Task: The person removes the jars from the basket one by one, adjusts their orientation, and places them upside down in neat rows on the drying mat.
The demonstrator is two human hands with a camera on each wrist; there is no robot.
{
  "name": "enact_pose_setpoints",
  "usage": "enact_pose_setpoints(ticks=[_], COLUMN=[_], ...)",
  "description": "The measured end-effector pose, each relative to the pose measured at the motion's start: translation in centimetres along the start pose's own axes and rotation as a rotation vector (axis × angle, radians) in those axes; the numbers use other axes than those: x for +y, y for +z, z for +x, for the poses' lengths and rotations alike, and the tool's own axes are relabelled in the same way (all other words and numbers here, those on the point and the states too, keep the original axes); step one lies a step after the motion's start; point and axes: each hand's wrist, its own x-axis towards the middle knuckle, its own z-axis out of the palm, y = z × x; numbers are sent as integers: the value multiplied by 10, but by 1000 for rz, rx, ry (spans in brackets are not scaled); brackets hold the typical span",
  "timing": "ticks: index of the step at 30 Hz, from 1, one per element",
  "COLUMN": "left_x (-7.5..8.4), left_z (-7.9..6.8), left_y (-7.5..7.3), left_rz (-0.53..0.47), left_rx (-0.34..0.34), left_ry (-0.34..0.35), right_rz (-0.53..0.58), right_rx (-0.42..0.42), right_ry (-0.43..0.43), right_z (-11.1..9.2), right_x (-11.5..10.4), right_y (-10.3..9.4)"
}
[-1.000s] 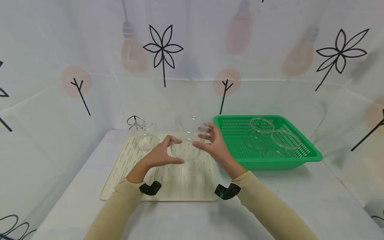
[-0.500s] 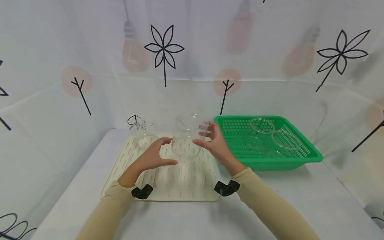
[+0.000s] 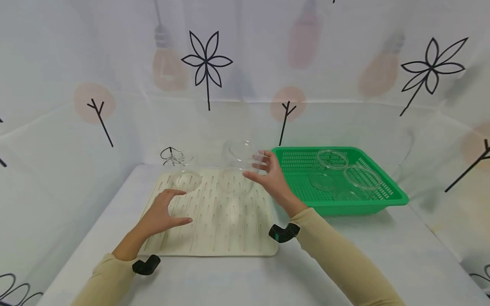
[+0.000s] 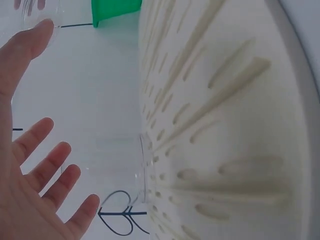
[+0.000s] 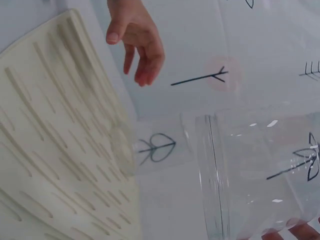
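Observation:
My right hand (image 3: pixel 269 174) grips a clear round container (image 5: pixel 270 170) by its right side, thumb in front and fingers farther back. The container is held above the cream ribbed mat (image 3: pixel 214 229), apart from it. My left hand (image 3: pixel 160 214) is in the air over the mat's left part, thumb and fingers spread, with nothing between them. Behind it, at the mat's back left, stands a second clear container (image 4: pixel 115 165). Both containers are so transparent that their outlines are faint in the head view.
To the right of the mat stands a green slotted plastic basket (image 3: pixel 344 208) with several clear round pieces in it, among them a clear ring-rimmed piece (image 3: pixel 363 177). A white cloth (image 3: pixel 237 119) with printed plants and bulbs hangs behind the white table (image 3: pixel 214 280).
My left hand has come off the held container and moved left and toward me. My right hand still holds the container, which has shifted slightly up and left.

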Motion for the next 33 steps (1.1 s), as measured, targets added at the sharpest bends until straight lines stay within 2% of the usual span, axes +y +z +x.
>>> enact_pose_setpoints(ticks=[6, 14, 20, 28, 33], left_x=[-25, -58, -78, -89, -90], left_z=[-15, -43, -60, -72, -75], left_y=[-8, -26, -31, -38, -41], left_rz=[74, 243, 285, 293, 276], left_rx=[17, -15, -61, -170, -196], left_ry=[-9, -22, -18, -100, -96], right_rz=[12, 46, 34, 42, 21], right_rx=[34, 38, 67, 109, 127], right_ry=[26, 37, 79, 88, 114], right_z=[7, 17, 22, 35, 42], right_x=[7, 19, 30, 44, 53], right_y=[3, 13, 21, 31, 35])
